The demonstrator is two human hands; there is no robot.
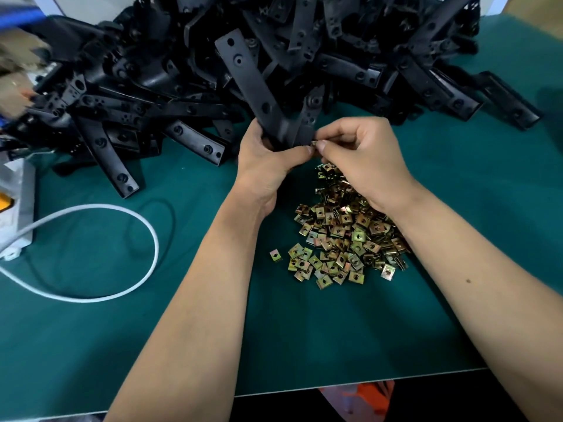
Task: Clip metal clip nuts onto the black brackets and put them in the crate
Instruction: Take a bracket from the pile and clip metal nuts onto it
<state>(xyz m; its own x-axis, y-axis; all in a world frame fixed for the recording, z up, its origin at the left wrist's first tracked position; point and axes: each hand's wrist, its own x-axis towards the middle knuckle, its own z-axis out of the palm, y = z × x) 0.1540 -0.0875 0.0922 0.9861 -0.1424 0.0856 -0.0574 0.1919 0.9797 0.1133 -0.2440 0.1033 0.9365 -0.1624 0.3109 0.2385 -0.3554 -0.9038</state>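
My left hand [268, 159] grips the lower end of a long black bracket [243, 77] that stands tilted up and to the left above the green table. My right hand [359, 159] pinches a small metal clip nut [313, 143] against the bracket's bottom right edge, thumb and forefinger touching it. A heap of brass-coloured clip nuts [341, 239] lies on the table under and in front of my right wrist. No crate shows in the head view.
A large pile of black brackets [182, 71] fills the back of the green table [91, 330]. A white cable [122, 214] loops at the left, running from a white box [15, 208] at the left edge. The table's front edge runs along the bottom.
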